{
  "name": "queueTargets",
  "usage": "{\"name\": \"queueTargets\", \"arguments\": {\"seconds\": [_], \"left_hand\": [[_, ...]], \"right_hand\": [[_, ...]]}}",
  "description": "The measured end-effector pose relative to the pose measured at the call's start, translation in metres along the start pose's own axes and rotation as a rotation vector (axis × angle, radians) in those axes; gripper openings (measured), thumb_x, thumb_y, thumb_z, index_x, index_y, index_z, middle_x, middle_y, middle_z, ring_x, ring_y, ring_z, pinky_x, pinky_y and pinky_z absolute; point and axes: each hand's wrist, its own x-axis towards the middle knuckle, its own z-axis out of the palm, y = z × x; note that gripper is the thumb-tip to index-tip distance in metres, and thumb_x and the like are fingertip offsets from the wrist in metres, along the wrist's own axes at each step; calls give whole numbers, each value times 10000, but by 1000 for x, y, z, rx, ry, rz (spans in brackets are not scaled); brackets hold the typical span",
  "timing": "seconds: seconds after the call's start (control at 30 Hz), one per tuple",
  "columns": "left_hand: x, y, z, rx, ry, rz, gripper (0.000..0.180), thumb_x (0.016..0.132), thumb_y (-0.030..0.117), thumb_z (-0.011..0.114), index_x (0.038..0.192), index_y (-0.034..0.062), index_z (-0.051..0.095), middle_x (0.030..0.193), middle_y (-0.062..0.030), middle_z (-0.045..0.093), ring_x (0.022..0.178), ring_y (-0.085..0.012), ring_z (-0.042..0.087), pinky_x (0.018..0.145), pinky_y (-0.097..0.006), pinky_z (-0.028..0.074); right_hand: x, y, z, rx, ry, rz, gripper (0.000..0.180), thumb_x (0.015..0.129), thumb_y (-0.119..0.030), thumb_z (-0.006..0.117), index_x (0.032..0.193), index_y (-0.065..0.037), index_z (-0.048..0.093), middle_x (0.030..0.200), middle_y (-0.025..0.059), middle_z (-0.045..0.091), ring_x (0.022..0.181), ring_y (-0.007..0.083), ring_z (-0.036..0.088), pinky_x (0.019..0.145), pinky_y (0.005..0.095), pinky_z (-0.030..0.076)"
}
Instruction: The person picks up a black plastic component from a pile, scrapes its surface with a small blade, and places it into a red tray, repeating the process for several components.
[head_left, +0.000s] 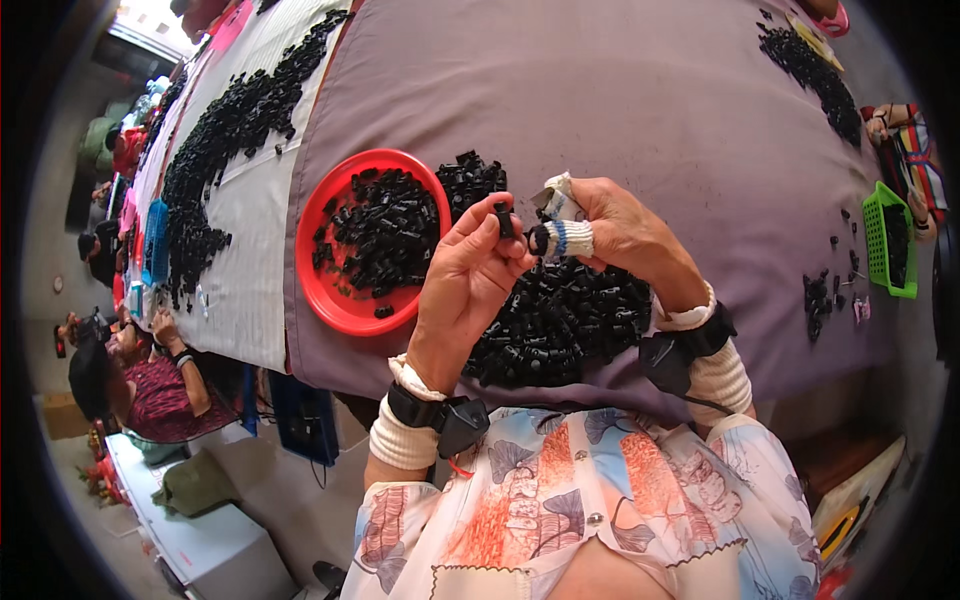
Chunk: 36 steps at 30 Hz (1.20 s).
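Observation:
Both hands meet above the table, in front of my chest. My left hand [472, 275] pinches a small black plastic part [504, 220] upright between thumb and fingers. Close against it, my right hand [625, 225] has its fingers curled in. White cloth finger covers [568, 239], one with a blue stripe, wrap two of its digits. A dark bit shows at the covered fingertip; what it is cannot be made out. Below the hands lies a heap of black plastic parts [560, 325]. To the left, a round red tray [309, 270] holds more of them.
A mauve cloth [640, 80] covers the table. On the left, a long band of black parts [225, 130] lies on a pale cloth, with a person [155, 380] seated beside it. At the right edge are a green basket [878, 240] and another person's arm [920, 210].

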Motion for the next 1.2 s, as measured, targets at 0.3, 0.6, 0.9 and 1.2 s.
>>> {"name": "queueTargets", "arguments": {"seconds": [0.3,0.6,0.9,1.2], "left_hand": [[9,-9,2,-8,1,-42,269,925,135,460,1164,10,472,935,-88,603,790,-143,604,776,-333,507],[14,-9,-1,-38,39,-14,192,912,97,470,1079,21,523,946,-109,603,813,-158,604,765,-343,512],[23,-4,2,-37,56,56,178,889,67,505,1056,14,539,950,-107,607,749,-150,605,713,-313,510],[30,9,14,59,0,115,212,884,66,534,1084,-5,535,923,-103,607,773,-135,567,698,-282,468]], "right_hand": [[8,5,-8,-46,-48,32,299,741,-294,705,772,-51,535,554,-34,467,427,35,431,368,198,328],[13,7,-7,16,-4,72,345,738,-337,700,810,-32,555,561,-9,476,442,69,435,381,228,335],[17,3,-4,25,111,-17,261,756,-241,683,817,-19,560,561,-1,494,442,64,453,377,232,335],[25,-10,-9,63,147,5,222,795,-219,653,797,-17,564,552,-5,490,443,63,439,389,233,320]]}}
